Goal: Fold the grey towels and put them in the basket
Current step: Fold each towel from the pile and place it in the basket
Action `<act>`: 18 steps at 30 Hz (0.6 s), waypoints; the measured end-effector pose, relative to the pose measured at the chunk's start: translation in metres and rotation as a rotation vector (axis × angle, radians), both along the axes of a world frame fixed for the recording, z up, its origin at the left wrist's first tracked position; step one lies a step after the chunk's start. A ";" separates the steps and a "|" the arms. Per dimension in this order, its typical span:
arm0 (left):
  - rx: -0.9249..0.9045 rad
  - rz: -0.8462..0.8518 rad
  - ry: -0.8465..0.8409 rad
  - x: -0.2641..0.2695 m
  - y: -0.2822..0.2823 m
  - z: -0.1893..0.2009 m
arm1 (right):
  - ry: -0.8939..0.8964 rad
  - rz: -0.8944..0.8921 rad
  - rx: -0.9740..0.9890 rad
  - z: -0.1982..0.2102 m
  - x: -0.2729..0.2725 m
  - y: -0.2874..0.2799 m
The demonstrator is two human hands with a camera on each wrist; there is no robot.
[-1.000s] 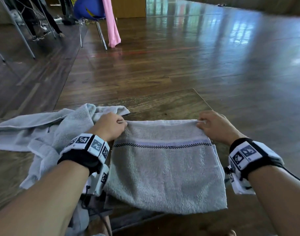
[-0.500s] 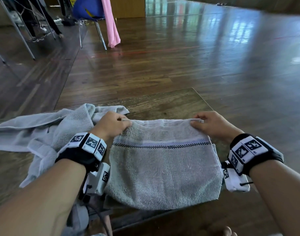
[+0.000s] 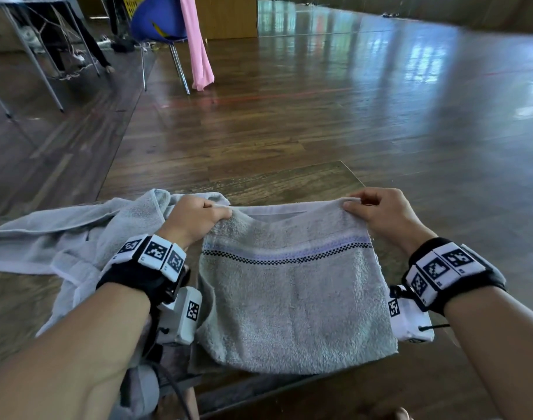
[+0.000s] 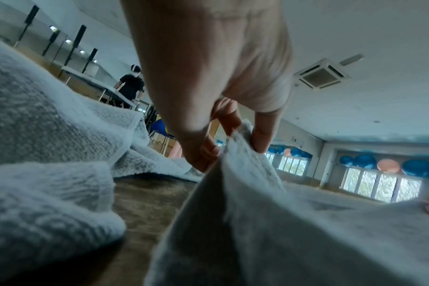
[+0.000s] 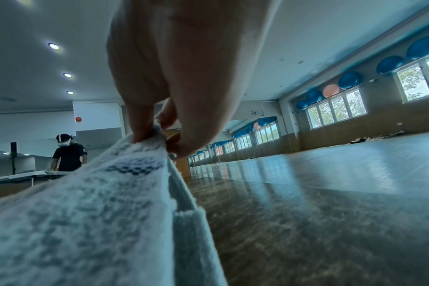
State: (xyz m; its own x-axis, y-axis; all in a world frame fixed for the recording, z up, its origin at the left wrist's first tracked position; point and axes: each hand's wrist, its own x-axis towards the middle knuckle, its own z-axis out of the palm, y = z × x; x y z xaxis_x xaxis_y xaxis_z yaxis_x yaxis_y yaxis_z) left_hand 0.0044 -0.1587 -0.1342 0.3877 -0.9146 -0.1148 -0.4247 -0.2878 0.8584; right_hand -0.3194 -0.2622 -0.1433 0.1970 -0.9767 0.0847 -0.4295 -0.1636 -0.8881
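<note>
Towel (image 3: 292, 292) corners in both hands' grip

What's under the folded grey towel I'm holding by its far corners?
The folded grey towel lies on the wooden table, far edge lifted, showing a lower layer. Anything beneath its middle is covered.

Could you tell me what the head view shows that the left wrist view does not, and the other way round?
Only the head view shows the right hand pinching the far right corner, the checked stripe and the pink cloth on a chair. Only the left wrist view shows the left grip from beneath, thumb and fingers pinching the edge, and a ceiling vent. Both show the left hand, the folded grey towel and the crumpled towel.
</note>
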 end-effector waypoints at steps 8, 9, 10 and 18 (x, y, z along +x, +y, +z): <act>0.021 -0.069 -0.282 0.006 0.010 -0.006 | 0.124 -0.082 0.069 -0.015 -0.014 -0.007; 0.004 -0.073 -0.286 0.006 0.011 -0.005 | 0.120 -0.088 0.070 -0.016 -0.016 -0.007; -0.015 -0.071 -0.286 0.006 0.012 -0.004 | 0.116 -0.093 0.066 -0.016 -0.017 -0.007; -0.052 -0.113 -0.439 0.008 0.018 -0.008 | 0.104 -0.079 0.108 -0.025 -0.021 -0.010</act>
State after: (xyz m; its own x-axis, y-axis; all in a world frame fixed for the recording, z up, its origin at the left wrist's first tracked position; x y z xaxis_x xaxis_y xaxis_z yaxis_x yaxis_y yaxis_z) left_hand 0.0128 -0.1406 -0.1420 0.2866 -0.9543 0.0849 -0.7781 -0.1802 0.6017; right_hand -0.3401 -0.2723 -0.1683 0.1217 -0.9918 -0.0388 -0.5280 -0.0316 -0.8486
